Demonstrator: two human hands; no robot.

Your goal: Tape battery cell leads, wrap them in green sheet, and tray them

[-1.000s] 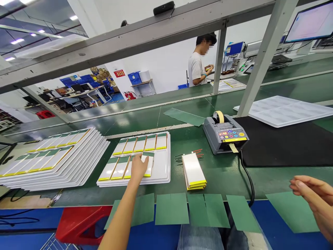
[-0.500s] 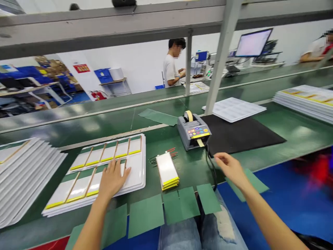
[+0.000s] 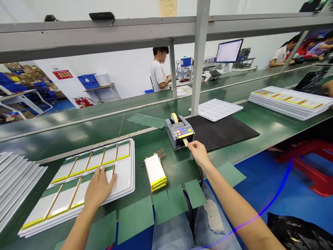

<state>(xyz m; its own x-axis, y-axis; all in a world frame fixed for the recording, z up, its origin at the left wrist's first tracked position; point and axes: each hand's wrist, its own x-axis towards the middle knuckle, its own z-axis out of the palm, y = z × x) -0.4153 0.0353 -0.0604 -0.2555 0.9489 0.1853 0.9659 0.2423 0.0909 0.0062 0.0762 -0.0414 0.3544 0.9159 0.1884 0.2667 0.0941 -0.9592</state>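
My left hand lies palm down, fingers spread, over a flat white battery cell in the front row of a white tray. Several such cells, each with a yellow taped edge, fill the tray's compartments. With my right hand, thumb and fingertips pinch the short strip of yellowish tape sticking out of the grey tape dispenser. Between my hands, a small stack of battery cells with red and black wires rests on the green bench.
Stacked white trays stand at far left and far right. A black mat holds an empty white tray. Green sheets hang along the bench edge. A metal post rises behind the dispenser; a person works beyond.
My right hand has moved left to the dispenser and taken hold of the tape end. My left hand stays on the tray. The view has swung to the right.
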